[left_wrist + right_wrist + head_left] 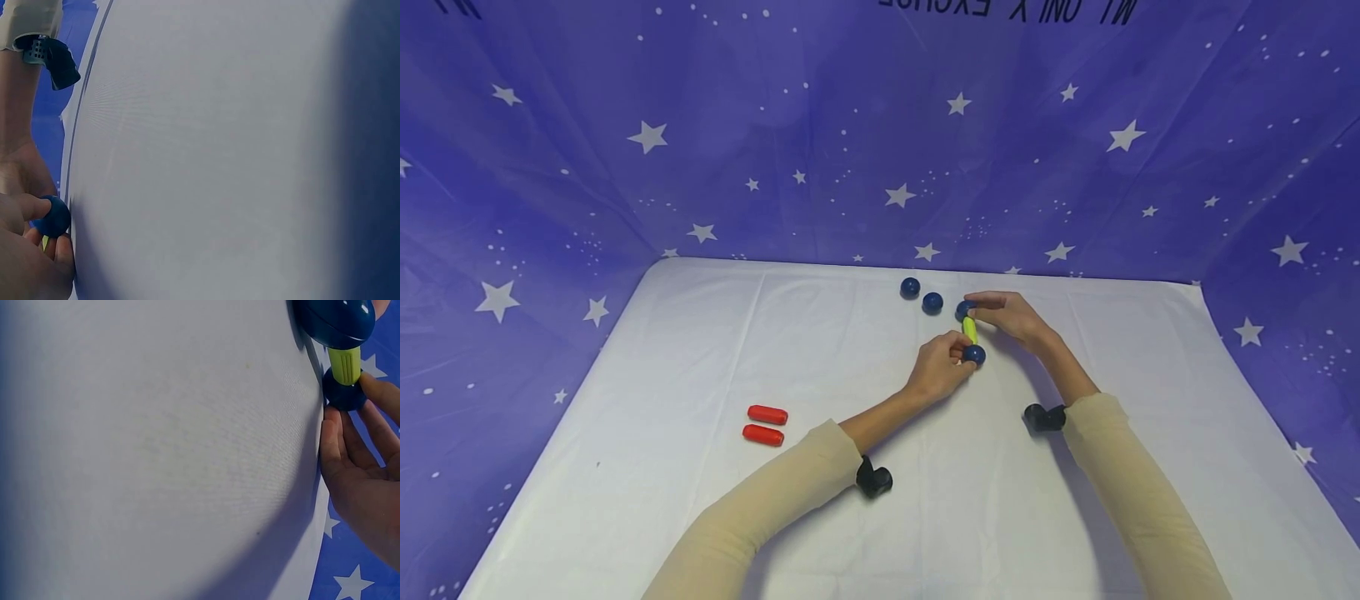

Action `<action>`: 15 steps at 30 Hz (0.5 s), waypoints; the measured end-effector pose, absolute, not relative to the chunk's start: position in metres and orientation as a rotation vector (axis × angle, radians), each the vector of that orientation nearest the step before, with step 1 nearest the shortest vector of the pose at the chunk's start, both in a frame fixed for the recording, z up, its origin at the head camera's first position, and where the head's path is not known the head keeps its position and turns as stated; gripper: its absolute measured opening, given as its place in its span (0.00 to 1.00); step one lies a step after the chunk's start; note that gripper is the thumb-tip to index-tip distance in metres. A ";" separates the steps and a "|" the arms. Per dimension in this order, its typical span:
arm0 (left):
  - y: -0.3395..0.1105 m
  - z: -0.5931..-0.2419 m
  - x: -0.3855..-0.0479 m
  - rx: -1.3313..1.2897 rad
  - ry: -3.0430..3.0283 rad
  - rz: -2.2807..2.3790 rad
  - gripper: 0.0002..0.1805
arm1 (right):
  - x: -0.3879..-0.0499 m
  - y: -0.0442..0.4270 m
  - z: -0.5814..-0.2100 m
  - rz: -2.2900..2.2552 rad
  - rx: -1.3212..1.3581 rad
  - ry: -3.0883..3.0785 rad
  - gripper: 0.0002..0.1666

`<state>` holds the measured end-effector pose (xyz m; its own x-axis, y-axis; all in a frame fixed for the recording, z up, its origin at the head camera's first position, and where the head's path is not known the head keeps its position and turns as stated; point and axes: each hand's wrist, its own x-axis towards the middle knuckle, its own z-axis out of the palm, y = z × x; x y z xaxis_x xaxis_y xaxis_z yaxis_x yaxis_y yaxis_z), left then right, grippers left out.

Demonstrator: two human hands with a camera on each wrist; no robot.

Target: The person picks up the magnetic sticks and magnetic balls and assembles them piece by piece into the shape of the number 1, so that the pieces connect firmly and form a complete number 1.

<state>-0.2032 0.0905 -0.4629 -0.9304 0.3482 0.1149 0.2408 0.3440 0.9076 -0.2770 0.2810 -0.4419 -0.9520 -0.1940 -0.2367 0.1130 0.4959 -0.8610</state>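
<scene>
On my remote views, the white, cloth-covered tabletop point(647, 500) spread widest. Over it, the bare left hand point(938, 367) pinched one glossy, dark-blue, plastic-looking ball point(974, 355) and the bare right hand point(1006, 317) another point(965, 310), so each grip was grasping. Between them ran a ribbed, yellow-green, plastic-looking rod point(970, 331), touching both; whether anything rested on the cloth, I couldn't tell. I judged all three light, stiff and sturdy, the balls slippery; I'd have held each around its sides, in line with the rod. Two red, plastic-looking rods point(767, 414) lay leftward, two spare blue balls point(932, 303) near the far edge.
</scene>
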 end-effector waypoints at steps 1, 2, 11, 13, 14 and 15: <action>0.091 -0.463 -0.203 0.547 2.489 1.658 0.17 | -0.277 0.281 -0.442 -1.437 -0.066 2.444 0.27; 0.091 -0.463 -0.203 0.551 2.490 1.656 0.17 | -0.277 0.281 -0.443 -1.435 -0.064 2.449 0.28; 0.092 -0.462 -0.203 0.546 2.470 1.680 0.17 | -0.271 0.281 -0.442 -1.449 -0.033 2.466 0.37; 0.092 -0.463 -0.203 0.546 2.466 1.689 0.17 | -0.266 0.281 -0.441 -1.481 -0.014 2.444 0.39; 0.092 -0.463 -0.203 0.546 2.461 1.698 0.17 | -0.264 0.282 -0.441 -1.497 -0.007 2.433 0.39; 0.091 -0.463 -0.203 0.546 2.460 1.701 0.17 | -0.261 0.282 -0.440 -1.514 -0.004 2.419 0.40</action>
<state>-0.2032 0.0912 -0.4630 -0.9305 0.3466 0.1183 0.2330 0.3112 0.9214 -0.2611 0.2820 -0.4404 -0.9590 -0.1525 -0.2389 0.1482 0.4487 -0.8813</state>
